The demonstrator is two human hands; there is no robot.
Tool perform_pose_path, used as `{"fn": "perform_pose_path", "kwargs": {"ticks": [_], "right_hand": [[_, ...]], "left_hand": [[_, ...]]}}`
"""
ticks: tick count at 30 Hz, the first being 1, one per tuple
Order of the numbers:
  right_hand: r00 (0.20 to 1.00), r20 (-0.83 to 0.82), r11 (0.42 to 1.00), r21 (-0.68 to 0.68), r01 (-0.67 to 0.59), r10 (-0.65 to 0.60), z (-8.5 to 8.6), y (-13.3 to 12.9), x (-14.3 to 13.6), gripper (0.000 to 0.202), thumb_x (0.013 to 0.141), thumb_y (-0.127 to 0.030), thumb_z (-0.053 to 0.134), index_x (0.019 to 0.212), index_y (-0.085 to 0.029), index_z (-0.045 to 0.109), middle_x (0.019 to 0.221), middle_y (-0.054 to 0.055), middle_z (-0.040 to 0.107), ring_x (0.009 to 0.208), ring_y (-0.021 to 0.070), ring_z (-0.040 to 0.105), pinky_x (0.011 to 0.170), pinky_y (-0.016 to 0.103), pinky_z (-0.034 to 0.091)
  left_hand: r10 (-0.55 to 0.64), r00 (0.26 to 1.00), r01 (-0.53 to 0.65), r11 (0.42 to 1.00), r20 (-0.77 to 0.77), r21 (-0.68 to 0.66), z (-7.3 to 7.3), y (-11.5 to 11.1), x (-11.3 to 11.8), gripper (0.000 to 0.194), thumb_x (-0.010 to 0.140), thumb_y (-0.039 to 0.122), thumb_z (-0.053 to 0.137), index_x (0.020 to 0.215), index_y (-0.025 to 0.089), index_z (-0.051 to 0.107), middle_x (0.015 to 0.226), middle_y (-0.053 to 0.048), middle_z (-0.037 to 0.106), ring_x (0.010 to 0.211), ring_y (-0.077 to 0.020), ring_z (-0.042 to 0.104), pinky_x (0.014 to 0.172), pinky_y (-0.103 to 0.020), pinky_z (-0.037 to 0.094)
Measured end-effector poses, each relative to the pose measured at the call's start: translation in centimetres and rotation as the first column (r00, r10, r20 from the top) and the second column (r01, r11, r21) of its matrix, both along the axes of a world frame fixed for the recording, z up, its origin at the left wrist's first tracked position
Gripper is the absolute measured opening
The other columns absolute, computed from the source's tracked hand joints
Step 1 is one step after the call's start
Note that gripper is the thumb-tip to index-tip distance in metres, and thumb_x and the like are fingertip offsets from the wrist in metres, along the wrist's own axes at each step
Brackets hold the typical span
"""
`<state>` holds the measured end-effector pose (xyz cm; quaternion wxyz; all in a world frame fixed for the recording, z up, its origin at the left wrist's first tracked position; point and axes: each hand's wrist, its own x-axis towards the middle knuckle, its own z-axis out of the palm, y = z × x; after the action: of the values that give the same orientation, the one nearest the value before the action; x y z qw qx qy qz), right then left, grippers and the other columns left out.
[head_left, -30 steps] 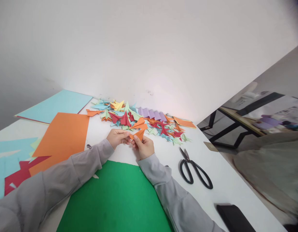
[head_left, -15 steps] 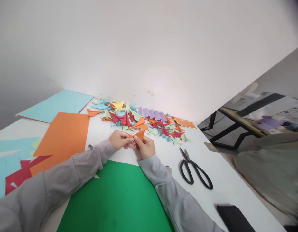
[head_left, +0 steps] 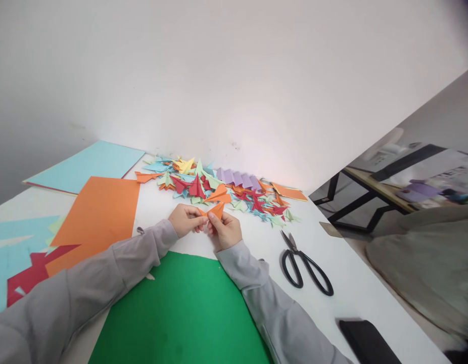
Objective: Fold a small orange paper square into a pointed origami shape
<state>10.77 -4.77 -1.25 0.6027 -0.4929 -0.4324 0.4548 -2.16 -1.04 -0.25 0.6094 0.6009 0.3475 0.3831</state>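
Left hand (head_left: 186, 220) has brought its thumb nearer the right hand (head_left: 227, 232) within a second, both closed in a pinch on a folded orange paper (head_left: 218, 210) before a colorful paper-plane pile (head_left: 196, 189); scissors (head_left: 293, 247) lie at right, a green sheet (head_left: 181, 313) closest to the wearer.

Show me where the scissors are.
In the head view, the scissors lie on the table, right of the right hand, between folded papers and a black object.

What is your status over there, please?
Left grip and right grip both on folded orange paper. Pile of folded paper shapes just beyond. Scissors off to the right, untouched.
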Motion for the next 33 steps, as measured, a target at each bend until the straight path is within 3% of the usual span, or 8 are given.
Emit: {"fn": "perform_pose_path", "kwargs": {"ticks": [13,21,33], "right_hand": [[0.981,-0.009,0.980,0.057,-0.192,0.193,-0.47,0.32,0.97,0.039,0.064,-0.048,0.065,0.047,-0.016,0.052,0.038,-0.004,0.048,0.032,0.0058,0.038,0.035,0.021,0.029],[0.994,-0.014,0.994,0.019,-0.104,0.104,-0.18,0.19,0.40,0.035,0.058,-0.048,0.069,0.054,-0.016,0.056,0.042,-0.004,0.052,0.033,0.0070,0.043,0.034,0.020,0.032],[0.996,-0.060,0.998,0.015,-0.060,0.061,-0.43,0.26,0.41,0.032,0.058,-0.045,0.070,0.059,-0.015,0.058,0.045,-0.004,0.054,0.033,0.0069,0.045,0.032,0.019,0.033]], "left_hand": [[-0.121,0.989,0.115,0.991,0.089,0.071,0.01,-0.10,-0.01,0.028,0.060,0.037,0.069,0.061,0.010,0.062,0.051,-0.002,0.059,0.043,-0.0090,0.053,0.044,-0.021,0.044],[0.012,0.988,0.001,0.996,0.153,-0.084,-0.59,0.42,0.10,0.030,0.051,0.035,0.075,0.063,0.010,0.063,0.046,-0.001,0.059,0.040,-0.0099,0.054,0.042,-0.022,0.044],[-0.031,0.928,0.158,0.935,0.371,-0.318,0.02,0.37,0.03,0.033,0.055,0.037,0.073,0.066,0.008,0.063,0.051,-0.008,0.063,0.047,-0.0144,0.058,0.048,-0.026,0.046]]}}
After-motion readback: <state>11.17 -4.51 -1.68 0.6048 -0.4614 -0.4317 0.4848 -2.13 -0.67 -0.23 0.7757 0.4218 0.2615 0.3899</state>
